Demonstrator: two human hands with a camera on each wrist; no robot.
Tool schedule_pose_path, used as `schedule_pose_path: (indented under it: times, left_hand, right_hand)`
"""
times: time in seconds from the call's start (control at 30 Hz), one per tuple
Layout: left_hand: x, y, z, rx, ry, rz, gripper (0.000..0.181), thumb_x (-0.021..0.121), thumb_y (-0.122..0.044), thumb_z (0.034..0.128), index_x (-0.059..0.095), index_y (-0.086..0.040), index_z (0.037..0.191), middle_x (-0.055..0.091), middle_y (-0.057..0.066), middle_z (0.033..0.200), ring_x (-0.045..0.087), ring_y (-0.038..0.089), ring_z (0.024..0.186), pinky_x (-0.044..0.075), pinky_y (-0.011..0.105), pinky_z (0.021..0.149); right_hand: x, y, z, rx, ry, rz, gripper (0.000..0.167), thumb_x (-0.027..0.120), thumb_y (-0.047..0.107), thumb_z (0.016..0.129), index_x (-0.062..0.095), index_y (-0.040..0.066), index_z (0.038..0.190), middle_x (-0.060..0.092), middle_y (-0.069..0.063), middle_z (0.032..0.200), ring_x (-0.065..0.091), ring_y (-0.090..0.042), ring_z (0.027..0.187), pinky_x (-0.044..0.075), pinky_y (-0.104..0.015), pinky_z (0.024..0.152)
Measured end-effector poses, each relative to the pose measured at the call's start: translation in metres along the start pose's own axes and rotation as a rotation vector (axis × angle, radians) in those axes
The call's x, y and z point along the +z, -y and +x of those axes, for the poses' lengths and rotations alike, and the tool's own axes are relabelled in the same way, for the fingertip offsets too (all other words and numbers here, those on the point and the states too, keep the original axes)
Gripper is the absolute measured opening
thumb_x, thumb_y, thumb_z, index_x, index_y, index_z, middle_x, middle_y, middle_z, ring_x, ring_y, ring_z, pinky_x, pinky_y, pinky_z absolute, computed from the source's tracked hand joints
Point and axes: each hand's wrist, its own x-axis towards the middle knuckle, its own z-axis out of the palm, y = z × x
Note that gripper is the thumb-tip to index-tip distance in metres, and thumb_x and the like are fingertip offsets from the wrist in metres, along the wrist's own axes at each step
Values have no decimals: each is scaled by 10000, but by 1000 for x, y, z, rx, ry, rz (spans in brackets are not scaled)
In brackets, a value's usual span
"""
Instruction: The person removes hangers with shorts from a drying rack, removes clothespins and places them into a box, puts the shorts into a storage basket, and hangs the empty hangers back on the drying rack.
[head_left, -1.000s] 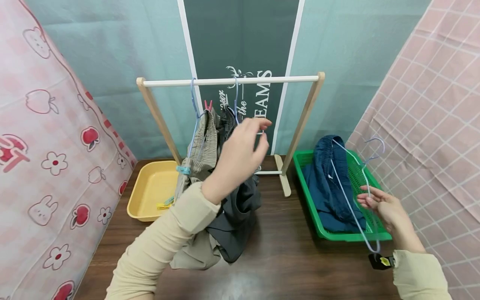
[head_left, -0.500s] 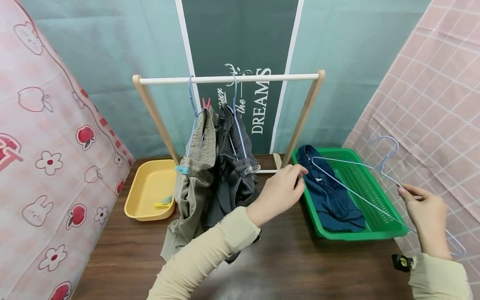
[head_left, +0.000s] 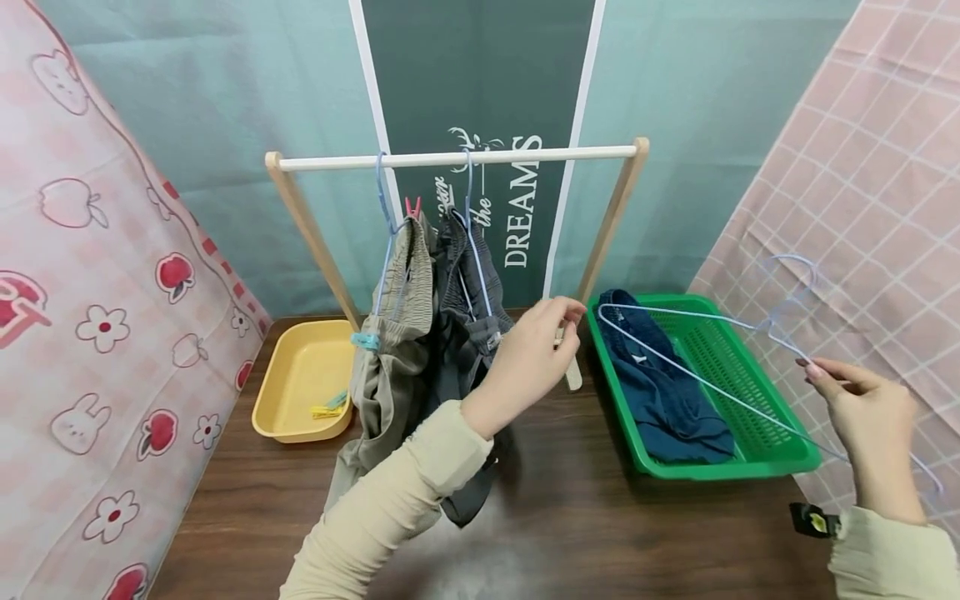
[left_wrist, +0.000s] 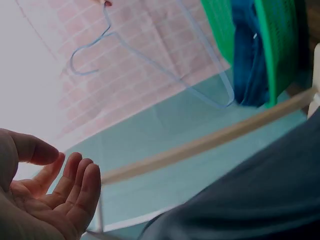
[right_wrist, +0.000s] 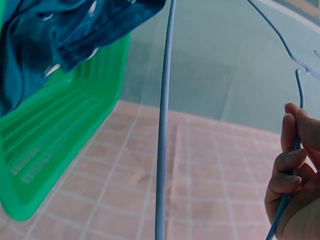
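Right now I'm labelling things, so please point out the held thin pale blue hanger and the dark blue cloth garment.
Thin pale blue hanger (right_wrist: 163, 120), right wrist view: straight bar.
Dark blue cloth garment (head_left: 667, 404), head view: middle folds.

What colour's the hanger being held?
The hanger is light blue, clearest in the right wrist view.

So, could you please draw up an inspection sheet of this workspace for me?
Surface: brown wood-grain tabletop.
Job's things: blue hanger, bare; navy garment in green basket; beige-grey garment and dark garment hung on rack.
Clutter: yellow tub with clips inside.
Hands: right hand pinches the blue hanger; left hand holds nothing, its fingers loosely curled.
Cables: nothing seen.
Surroundings: teal backdrop; pink grid cloth; fruit-and-rabbit-print cloth.
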Motion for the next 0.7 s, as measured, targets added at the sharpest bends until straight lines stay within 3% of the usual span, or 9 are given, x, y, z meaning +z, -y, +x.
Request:
schedule_pose_path:
  times: [0.17,0.37,0.5,0.6,0.7]
  left_hand:
    - [-28,-2,2,9,-100,-35,271,451,-117,983,595,-133,1212,628,18,1135,604,113,951,503,224,739]
    - [-68,-1,6,-28,-222,-183,292,476,-63,946,590,-78,1214,634,61,1143,592,142,960,511,244,824]
    - [-96,3,5,-48,-294,-262,302,478,-55,944,571,-53,1232,629,96,1165,602,183,1006,517,301,872]
    - [-116,7,3,-99,-353,-308,307,482,-67,949,557,-66,1247,620,99,1180,605,195,1031,509,325,880]
    - [-133,11,-1,-147,-417,-349,323,486,-66,946,536,-69,1264,608,99,1194,603,195,1040,508,325,879]
  right_hand:
    - [6,20,-5,-78,35,-13,238,632,315,912,629,549,870,450,475,579,412,186,585,331,-147,495]
    - [18,40,-6,-183,65,-10,264,632,304,913,590,539,800,439,501,614,416,216,599,341,-115,513]
    - [28,51,-4,-248,80,-48,107,618,329,920,719,321,884,406,523,621,407,232,588,349,-110,521]
    - [34,59,-3,-284,87,-71,293,610,341,925,735,93,1018,386,532,621,395,238,588,347,-110,535]
    - [40,68,-3,-330,75,-65,352,616,306,928,708,-2,1071,371,537,620,388,245,575,340,-100,525]
